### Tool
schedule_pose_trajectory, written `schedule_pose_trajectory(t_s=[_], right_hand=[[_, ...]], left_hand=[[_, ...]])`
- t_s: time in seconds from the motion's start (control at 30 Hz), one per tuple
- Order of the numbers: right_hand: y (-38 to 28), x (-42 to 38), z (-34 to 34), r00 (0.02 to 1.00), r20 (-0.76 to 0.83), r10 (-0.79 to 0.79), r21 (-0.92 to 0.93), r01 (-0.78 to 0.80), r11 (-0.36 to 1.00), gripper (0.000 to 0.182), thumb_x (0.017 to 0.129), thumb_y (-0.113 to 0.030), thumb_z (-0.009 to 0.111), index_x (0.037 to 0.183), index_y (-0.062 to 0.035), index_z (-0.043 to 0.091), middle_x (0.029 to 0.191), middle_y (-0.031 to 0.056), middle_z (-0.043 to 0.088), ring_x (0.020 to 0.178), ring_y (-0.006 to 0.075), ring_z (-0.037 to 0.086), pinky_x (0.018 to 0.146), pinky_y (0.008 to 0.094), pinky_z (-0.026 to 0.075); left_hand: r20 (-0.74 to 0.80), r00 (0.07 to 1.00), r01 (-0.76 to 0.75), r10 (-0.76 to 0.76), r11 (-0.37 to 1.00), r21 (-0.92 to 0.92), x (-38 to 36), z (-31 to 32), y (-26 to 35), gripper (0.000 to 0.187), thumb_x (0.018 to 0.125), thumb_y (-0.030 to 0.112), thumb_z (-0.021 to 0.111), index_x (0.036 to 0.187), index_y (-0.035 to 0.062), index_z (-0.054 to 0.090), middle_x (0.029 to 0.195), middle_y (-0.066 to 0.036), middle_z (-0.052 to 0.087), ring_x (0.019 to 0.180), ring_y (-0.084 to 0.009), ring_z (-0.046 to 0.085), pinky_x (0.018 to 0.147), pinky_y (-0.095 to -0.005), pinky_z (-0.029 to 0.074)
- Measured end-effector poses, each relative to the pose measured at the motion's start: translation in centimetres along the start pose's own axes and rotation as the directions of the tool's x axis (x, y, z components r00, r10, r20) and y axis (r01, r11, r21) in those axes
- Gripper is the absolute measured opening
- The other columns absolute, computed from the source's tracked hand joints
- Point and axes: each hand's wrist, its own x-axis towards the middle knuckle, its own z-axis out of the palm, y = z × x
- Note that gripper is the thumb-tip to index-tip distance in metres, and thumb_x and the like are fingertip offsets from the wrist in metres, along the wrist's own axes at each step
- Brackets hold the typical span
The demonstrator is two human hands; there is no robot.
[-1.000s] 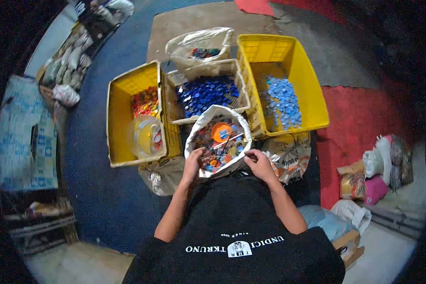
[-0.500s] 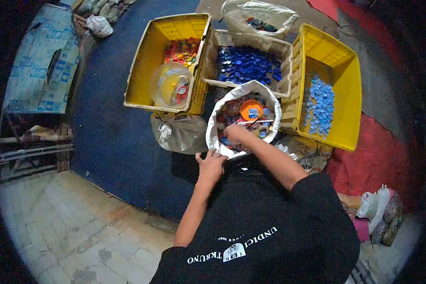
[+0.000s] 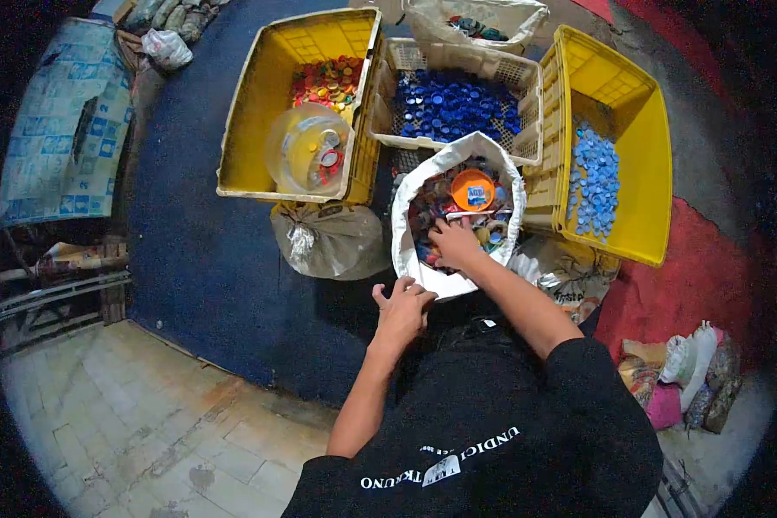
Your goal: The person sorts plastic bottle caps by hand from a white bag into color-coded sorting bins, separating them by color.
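A white sack point(image 3: 402, 235) with a rolled-down rim stands open in front of me, full of mixed bottle caps point(image 3: 423, 207). My left hand point(image 3: 403, 312) is at the sack's near-left rim, its fingers closed on the edge. My right hand point(image 3: 457, 244) reaches inside, fingers apart and touching the caps, with no held item visible. Just beyond its fingers lie an orange round lid point(image 3: 472, 190) with a label in it and a thin white stick point(image 3: 483, 214). Part of the caps is hidden beneath my right hand.
A yellow crate point(image 3: 233, 155) at left holds red and yellow caps and a clear plastic container point(image 3: 289, 155). Dark blue caps fill a white crate point(image 3: 380, 112); light blue caps lie in another yellow crate point(image 3: 643, 173). A tied sack point(image 3: 332, 246) sits left of the open one.
My right hand has shifted within the sack, and its fingers have spread over the caps. My left hand remains at the rim. The view has shifted slightly.
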Motion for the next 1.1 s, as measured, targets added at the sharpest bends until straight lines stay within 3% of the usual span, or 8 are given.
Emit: schedule_pose_trajectory(t_s=[0.2, 0.33, 0.4, 0.5, 0.6, 0.8, 1.0, 1.1], right_hand=[[2.0, -0.5, 0.8, 0.993, -0.098, -0.058, -0.053, 0.053, 0.997, 0.034, 0.071, -0.037, 0.074, 0.09, -0.0093, 0.066, 0.105, 0.0084, 0.058, 0.103, 0.028, 0.061, 0.086, 0.0502, 0.045], [3.3, -1.6, -0.8, 0.981, -0.192, -0.043, 0.155, 0.074, 0.985, 0.034, 0.072, -0.031, 0.074, 0.084, -0.0013, 0.061, 0.1, 0.0145, 0.057, 0.082, 0.0324, 0.067, 0.067, 0.0423, 0.054], [3.6, -3.3, -3.2, 0.952, -0.276, 0.135, 0.651, 0.082, 0.755, 0.038, 0.07, -0.031, 0.077, 0.078, 0.0, 0.059, 0.099, 0.016, 0.055, 0.081, 0.0329, 0.065, 0.07, 0.0399, 0.053], [3.1, -5.7, -7.3, 0.897, -0.409, 0.169, 0.512, 0.073, 0.856, 0.042, 0.068, -0.033, 0.081, 0.069, -0.0006, 0.055, 0.087, 0.0141, 0.057, 0.077, 0.0295, 0.061, 0.069, 0.038, 0.051], [4.1, -6.6, -8.1, 0.842, -0.476, 0.254, 0.519, 0.036, 0.854, 0.042, 0.073, -0.04, 0.078, 0.075, -0.0019, 0.059, 0.081, 0.0117, 0.061, 0.075, 0.0235, 0.061, 0.065, 0.0365, 0.048], [4.5, -7.7, -8.6, 0.937, 0.147, 0.316, 0.969, -0.072, -0.236, 0.066, 0.088, -0.065, 0.044, 0.108, -0.004, 0.06, 0.098, 0.0069, 0.059, 0.055, 0.0071, 0.042, 0.054, 0.0242, 0.041], [3.6, -9.1, -9.5, 0.914, 0.217, 0.342, 0.8, 0.035, -0.6, 0.055, 0.093, -0.055, 0.045, 0.11, -0.0042, 0.054, 0.083, 0.0044, 0.051, 0.048, 0.0084, 0.033, 0.047, 0.0241, 0.03], [2.6, -9.8, -8.5, 0.891, 0.162, 0.424, 0.804, 0.13, -0.58, 0.036, 0.096, -0.041, 0.05, 0.103, -0.0059, 0.058, 0.078, 0.0035, 0.052, 0.05, 0.0103, 0.04, 0.048, 0.0242, 0.033]], left_hand=[[-0.053, 0.999, -0.011, 0.008, 0.998, -0.055, -0.1, 1.4, -0.1, 0.033, 0.077, 0.018, 0.068, 0.109, 0.0228, 0.065, 0.111, 0.003, 0.061, 0.12, -0.0202, 0.045, 0.096, -0.0605, 0.023], [-0.09, 0.996, -0.003, -0.002, 0.998, -0.059, -0.3, 1.0, 0.1, 0.027, 0.083, 0.03, 0.065, 0.108, 0.0197, 0.066, 0.11, 0.001, 0.062, 0.119, -0.0204, 0.045, 0.095, -0.0599, 0.023], [-0.138, 0.99, -0.039, 0.025, 0.995, -0.095, -0.3, 0.7, 0.1, 0.026, 0.085, 0.034, 0.063, 0.106, 0.0187, 0.067, 0.109, -0.001, 0.063, 0.118, -0.0215, 0.047, 0.094, -0.0609, 0.023], [-0.152, 0.988, -0.053, 0.006, 0.949, -0.31, -0.1, -2.1, 1.4, 0.03, 0.086, 0.035, 0.062, 0.109, 0.0164, 0.066, 0.111, -0.004, 0.062, 0.116, -0.0211, 0.049, 0.098, -0.0538, 0.023], [-0.256, 0.965, -0.153, -0.053, 0.68, -0.717, 2.1, -2.1, 1.7, 0.029, 0.09, 0.025, 0.061, 0.113, 0.0075, 0.062, 0.106, -0.007, 0.065, 0.097, -0.0185, 0.061, 0.087, -0.0312, 0.044], [-0.117, 0.981, -0.103, -0.153, 0.099, -0.99, 5.6, -2.1, 4.3, 0.029, 0.096, 0.026, 0.053, 0.113, 0.003, 0.06, 0.103, -0.005, 0.063, 0.091, -0.0137, 0.058, 0.084, -0.0276, 0.045], [0.086, 0.994, 0.069, -0.073, -0.21, -0.975, 6.3, 0.4, 4.9, 0.043, 0.097, 0.039, 0.046, 0.127, 0.0083, 0.048, 0.118, -0.009, 0.056, 0.102, -0.018, 0.06, 0.081, -0.0305, 0.05], [0.337, 0.936, 0.302, 0.103, -0.727, -0.617, 5.6, -0.1, 6.3, 0.057, 0.093, 0.049, 0.049, 0.133, 0.0094, 0.039, 0.12, -0.016, 0.052, 0.109, -0.0235, 0.054, 0.095, -0.0443, 0.046]])
